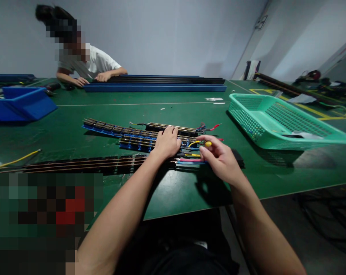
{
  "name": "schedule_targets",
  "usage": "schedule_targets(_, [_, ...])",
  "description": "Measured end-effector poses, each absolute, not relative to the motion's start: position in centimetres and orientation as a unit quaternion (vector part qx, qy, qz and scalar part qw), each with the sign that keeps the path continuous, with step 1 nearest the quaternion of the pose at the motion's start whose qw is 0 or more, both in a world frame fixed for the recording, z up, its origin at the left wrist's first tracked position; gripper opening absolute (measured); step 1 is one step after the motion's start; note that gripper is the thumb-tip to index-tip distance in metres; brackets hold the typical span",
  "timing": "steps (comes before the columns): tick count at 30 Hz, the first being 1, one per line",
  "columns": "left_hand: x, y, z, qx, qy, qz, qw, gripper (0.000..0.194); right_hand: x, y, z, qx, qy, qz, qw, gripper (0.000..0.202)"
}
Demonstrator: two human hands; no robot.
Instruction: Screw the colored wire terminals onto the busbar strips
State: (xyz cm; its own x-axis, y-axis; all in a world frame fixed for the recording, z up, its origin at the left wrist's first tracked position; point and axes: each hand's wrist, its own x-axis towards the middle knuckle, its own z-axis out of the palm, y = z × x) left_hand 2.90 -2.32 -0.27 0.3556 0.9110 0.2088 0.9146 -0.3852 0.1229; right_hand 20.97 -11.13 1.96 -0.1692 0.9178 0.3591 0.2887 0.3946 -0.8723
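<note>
At the upper left of the frame, a blue bin (pixel 24 105) sits on the green worktop (pixel 110 109). Beside it, a co-worker in a white top (pixel 97 61) leans over long blue channels (pixel 155 88) near the far edge.

At the left and running to the centre, a long dark strip with copper-coloured rods (pixel 75 165) lies nearest the wearer. Just beyond it are the blue-based rod strips (pixel 107 128), slightly fanned. The left hand (pixel 168 143) rests on them palm down, fingers bent and somewhat spread, apparently steadying them. Right of centre, the right hand (pixel 221 160) is narrow, thumb and fingers seemingly pinching a small yellow piece (pixel 208 144) by the strip ends, next to a yellow wire (pixel 193 143). Pink and blue wires (pixel 190 162) lie close below.

The step in hand looks like fine handling of the wire ends. It calls for a light pinch and steady strips, without snagging the neighbouring leads.

To the right, the green basket (pixel 307 144) limits sideways movement, though a band of worktop separates it from the right hand. The near edge slants up towards the right, close under the forearms; more room lies beyond the strips, towards the channels.
</note>
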Motion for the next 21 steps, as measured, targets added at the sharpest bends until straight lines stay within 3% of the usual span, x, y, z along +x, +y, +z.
schedule_targets(5, [2.8,-2.1,-0.4,-0.824,-0.556,-0.113,0.001,0.05,20.6,-11.4,1.5,-0.453,-0.793,0.223,0.342,0.015])
schedule_targets(7, [2.8,-2.1,-0.5,-0.825,-0.555,-0.108,-0.005,0.052,20.5,-11.4,1.3,-0.459,-0.769,0.237,0.377,0.015])
schedule_targets(13, [2.9,-2.1,-0.4,-0.825,-0.555,-0.106,-0.005,0.051,20.9,-11.6,2.5,-0.418,-0.605,0.332,0.591,0.031])
schedule_targets(21, [2.9,-2.5,0.1,-0.822,-0.558,-0.114,0.009,0.046,22.1,-6.8,5.2,-0.379,-0.57,0.302,0.663,0.032])
